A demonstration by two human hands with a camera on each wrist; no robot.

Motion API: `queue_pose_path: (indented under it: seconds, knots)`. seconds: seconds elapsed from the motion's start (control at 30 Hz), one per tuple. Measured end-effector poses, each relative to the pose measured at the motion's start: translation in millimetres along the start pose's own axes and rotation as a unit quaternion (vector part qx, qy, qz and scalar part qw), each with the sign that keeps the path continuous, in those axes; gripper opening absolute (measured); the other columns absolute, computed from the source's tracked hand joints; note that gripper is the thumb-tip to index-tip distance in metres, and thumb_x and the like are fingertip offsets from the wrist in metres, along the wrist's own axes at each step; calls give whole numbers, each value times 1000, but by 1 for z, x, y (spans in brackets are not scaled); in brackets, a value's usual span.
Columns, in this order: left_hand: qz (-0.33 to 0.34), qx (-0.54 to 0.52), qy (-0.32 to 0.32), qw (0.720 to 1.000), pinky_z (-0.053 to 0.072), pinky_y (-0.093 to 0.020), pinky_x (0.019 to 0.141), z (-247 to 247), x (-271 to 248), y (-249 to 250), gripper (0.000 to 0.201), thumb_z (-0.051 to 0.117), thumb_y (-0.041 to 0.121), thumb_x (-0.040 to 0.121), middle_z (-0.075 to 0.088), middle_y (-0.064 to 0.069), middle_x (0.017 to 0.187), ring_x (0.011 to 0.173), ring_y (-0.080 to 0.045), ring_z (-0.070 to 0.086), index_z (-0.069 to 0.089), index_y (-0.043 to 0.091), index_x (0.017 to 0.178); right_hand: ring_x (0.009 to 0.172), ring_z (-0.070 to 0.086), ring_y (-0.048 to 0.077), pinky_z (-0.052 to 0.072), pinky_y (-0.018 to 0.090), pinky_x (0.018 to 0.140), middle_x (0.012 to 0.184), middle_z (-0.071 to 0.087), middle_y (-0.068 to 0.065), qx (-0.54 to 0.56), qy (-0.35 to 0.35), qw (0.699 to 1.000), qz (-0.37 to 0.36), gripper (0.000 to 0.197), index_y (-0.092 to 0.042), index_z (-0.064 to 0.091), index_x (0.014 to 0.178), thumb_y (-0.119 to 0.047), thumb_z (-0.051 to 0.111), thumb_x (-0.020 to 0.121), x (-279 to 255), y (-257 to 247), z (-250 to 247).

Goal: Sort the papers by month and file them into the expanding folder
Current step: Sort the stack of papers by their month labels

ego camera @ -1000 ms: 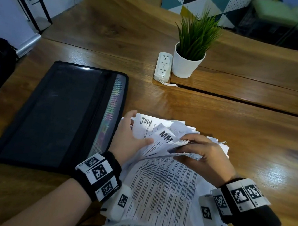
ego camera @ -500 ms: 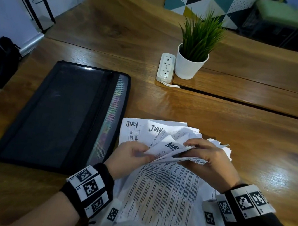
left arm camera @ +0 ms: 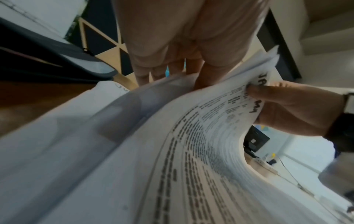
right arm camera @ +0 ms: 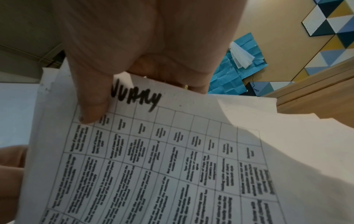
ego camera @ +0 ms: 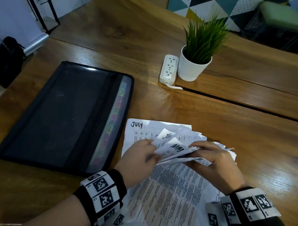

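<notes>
Left hand fingers curled, right hand pinching, wrists close together

office-like room, long wooden table, power strip, potted plant, geometric wall panels

My white papers carried black print; the expanding folder was black with multicoloured tabs, the pot white, its plant green.

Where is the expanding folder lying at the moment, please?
In the head view the expanding folder lies closed and flat on the wooden table, on the person's left, beside the July sheet.
</notes>
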State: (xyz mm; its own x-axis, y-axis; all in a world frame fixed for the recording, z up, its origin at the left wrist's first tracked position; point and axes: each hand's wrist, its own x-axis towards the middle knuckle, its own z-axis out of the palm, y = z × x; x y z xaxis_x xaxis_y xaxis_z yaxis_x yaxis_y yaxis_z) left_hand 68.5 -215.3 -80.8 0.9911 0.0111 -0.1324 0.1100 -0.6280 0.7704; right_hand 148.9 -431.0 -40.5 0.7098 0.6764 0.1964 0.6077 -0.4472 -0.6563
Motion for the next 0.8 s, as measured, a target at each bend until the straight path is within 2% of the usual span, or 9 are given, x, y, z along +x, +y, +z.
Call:
queue_pose_path:
  seconds: [0.13,0.2,0.27,0.33,0.4,0.47,0.6,0.7,0.8]
  knots:
    - [-89,-73,55,992,36,-46,108,2,1,-8,11,58,45,85,42,-4,138,129,-22,39,64,36,83,96,57,-2,45,18,84,100,63,-21,-8,-8,1000,23,45,-37,74,91,-71,47,77,0,1,0]
    - [-136,-116,84,980,24,-36,114,-1,0,-6,15,64,31,86,31,-2,148,137,-19,29,61,37,73,96,57,0,45,19,84,100,63,-19,-12,-10,1000,27,48,-35,75,90,-71,46,77,1,1,1]
    - [-165,-142,81,973,15,-20,108,-6,-2,-3,14,64,24,87,21,-3,154,142,-11,18,63,33,76,94,57,0,44,18,83,98,62,-20,-10,-7,1000,20,47,-33,75,89,-70,47,77,2,0,2]
    - [-174,-159,89,968,12,-15,101,-10,-2,-3,10,61,25,90,20,-4,154,141,-7,15,64,29,82,94,57,-1,45,19,84,99,61,-21,-12,-6,1000,26,46,-35,74,90,-70,47,77,2,0,2]
    - [-182,-141,97,968,18,-13,99,-12,1,-8,10,55,24,94,30,-5,148,141,-12,20,63,25,88,94,57,0,46,18,84,99,62,-20,-20,-6,999,30,48,-34,74,90,-71,46,77,2,0,2]
    - [-179,-131,110,969,31,-9,92,-15,6,-12,15,51,14,95,48,-6,131,128,-18,42,63,21,88,94,57,0,44,12,83,98,61,-20,-21,-6,1000,23,50,-32,74,90,-71,45,78,2,-1,1]
    - [-156,-188,131,961,50,-25,90,-20,14,-12,33,56,-3,87,68,9,91,92,-5,62,66,26,74,96,56,0,44,16,84,100,62,-18,-28,-12,999,33,46,-34,74,91,-69,47,78,2,1,0]
    - [-151,-215,145,954,53,-26,83,-22,22,-11,27,69,1,80,70,9,84,86,-7,66,69,27,72,100,55,-2,43,20,87,102,63,-19,-28,-21,998,58,39,-38,73,92,-66,52,75,1,2,-3]
    - [-131,-217,162,954,51,-21,80,-25,31,-11,25,72,4,78,70,9,83,87,-10,66,68,27,72,103,52,-6,36,5,86,103,60,-21,-30,-19,997,73,42,-37,73,93,-68,52,73,1,0,-7]
